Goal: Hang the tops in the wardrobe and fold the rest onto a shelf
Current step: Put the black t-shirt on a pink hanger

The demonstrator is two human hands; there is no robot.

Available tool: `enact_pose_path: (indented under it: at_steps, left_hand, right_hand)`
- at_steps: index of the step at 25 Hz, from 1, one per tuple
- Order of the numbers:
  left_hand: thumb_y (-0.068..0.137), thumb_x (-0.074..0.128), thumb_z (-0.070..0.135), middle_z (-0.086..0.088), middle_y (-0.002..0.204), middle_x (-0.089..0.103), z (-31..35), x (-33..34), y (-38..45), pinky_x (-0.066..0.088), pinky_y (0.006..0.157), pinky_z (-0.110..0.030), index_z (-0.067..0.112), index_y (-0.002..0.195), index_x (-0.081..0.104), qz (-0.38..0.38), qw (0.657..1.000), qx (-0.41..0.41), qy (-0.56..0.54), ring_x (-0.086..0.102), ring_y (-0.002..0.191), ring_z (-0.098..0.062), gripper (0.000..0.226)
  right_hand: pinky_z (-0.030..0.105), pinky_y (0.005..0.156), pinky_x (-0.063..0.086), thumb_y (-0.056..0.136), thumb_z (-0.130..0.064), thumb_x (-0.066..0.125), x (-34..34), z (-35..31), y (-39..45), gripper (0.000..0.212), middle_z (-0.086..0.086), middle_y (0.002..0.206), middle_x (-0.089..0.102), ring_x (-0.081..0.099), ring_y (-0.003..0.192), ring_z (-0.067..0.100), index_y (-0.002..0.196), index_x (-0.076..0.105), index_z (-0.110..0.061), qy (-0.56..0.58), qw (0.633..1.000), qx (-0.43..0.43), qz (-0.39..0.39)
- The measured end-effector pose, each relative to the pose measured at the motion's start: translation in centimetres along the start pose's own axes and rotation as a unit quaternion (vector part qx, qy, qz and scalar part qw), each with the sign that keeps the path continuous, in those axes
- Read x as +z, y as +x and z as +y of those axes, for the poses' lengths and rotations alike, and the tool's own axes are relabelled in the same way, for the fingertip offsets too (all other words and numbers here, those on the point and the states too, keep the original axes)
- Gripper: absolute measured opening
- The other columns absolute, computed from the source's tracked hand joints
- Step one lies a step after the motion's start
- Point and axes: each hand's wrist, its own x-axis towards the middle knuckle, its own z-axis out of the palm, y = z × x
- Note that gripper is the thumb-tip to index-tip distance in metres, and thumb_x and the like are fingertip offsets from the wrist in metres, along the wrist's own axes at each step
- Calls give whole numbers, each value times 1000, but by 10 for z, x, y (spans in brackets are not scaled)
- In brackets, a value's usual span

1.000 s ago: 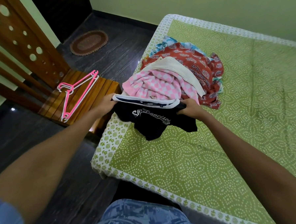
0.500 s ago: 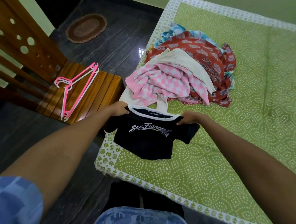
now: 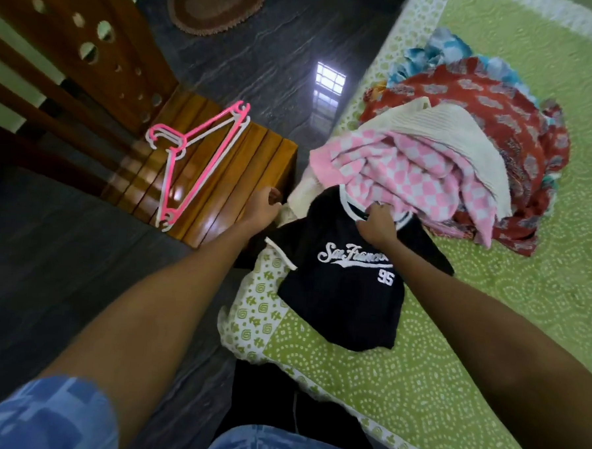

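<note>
one hand (image 3: pixel 378 225) now holds black top (image 3: pixel 344 288); left hand (image 3: pixel 263 207) released

Black T-shirt (image 3: pixel 339 295), pink-checked towel (image 3: pixel 413 175)

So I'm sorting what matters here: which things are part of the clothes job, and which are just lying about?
Part of the job:
black T-shirt, held by the right hand
left hand, holding nothing
hangers on the wooden bench
clothes pile on the bed

Lying about:
round mat
</note>
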Motion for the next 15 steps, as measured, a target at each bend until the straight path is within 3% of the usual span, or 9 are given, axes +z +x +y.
enact_pose_path:
  at_steps: [4,7,9,11,13,15]
  left_hand:
    - [89,49,4,-13,121,54,-91,-62,29,40,84,-24,-1,121,50,116,990,-82,-18,51,113,-25,33]
    - [89,46,3,-24,120,53,-153,-103,55,42,91,-36,-5,119,50,197,972,-130,9,52,111,-35,32]
    - [91,47,12,-26,118,53,-185,-126,76,42,91,-41,-6,117,50,222,961,-166,14,52,109,-37,32]
    - [89,53,20,-25,113,56,-208,-140,101,46,88,-43,-5,109,53,230,954,-193,15,56,105,-37,33]
    - [86,60,24,-21,109,59,-221,-145,121,50,84,-43,-2,108,54,222,955,-195,31,58,100,-35,34]
    - [86,62,25,-18,112,57,-226,-143,130,51,83,-42,1,111,53,203,960,-183,56,58,100,-31,36]
  right_hand:
    - [34,85,41,82,-11,59,62,-118,32,25,23,110,57,55,103,36,101,60,5,26,988,-121,-95]
    - [28,73,40,88,-9,54,105,-199,43,20,19,96,63,59,93,30,96,62,7,62,972,-149,-173]
    - [29,68,40,91,-9,49,138,-247,52,23,24,96,65,61,92,34,95,62,10,87,960,-155,-216]
    - [31,62,47,93,-11,48,166,-283,63,22,24,95,64,62,83,33,96,62,6,143,950,-126,-246]
    - [25,54,50,94,-16,50,186,-307,77,19,18,95,61,59,69,22,100,59,-1,221,936,-42,-271]
    - [30,61,52,94,-21,51,200,-316,90,19,17,94,61,58,68,21,101,57,-4,247,924,0,-292]
